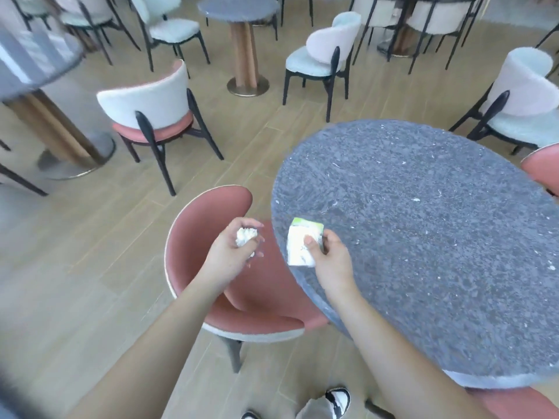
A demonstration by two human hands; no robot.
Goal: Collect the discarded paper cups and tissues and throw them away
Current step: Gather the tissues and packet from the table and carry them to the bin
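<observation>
Crumpled white tissue (pixel 245 236) sits in our left hand (pixel 233 252), fingers curled closed around it, held above seat of pink chair (pixel 211 219). White paper cup (pixel 302 246) with green rim, squashed flat, pinched in our right hand (pixel 328 255), thumb pressing on top, at near edge of round grey speckled table (pixel 423 222). Small white crumbs dot tabletop. More chairs and tables stand beyond on wood-look floor (pixel 90 237).

Two hands (pixel 230 252), one crumpled tissue (pixel 245 236), one flattened paper cup (pixel 302 246).
</observation>
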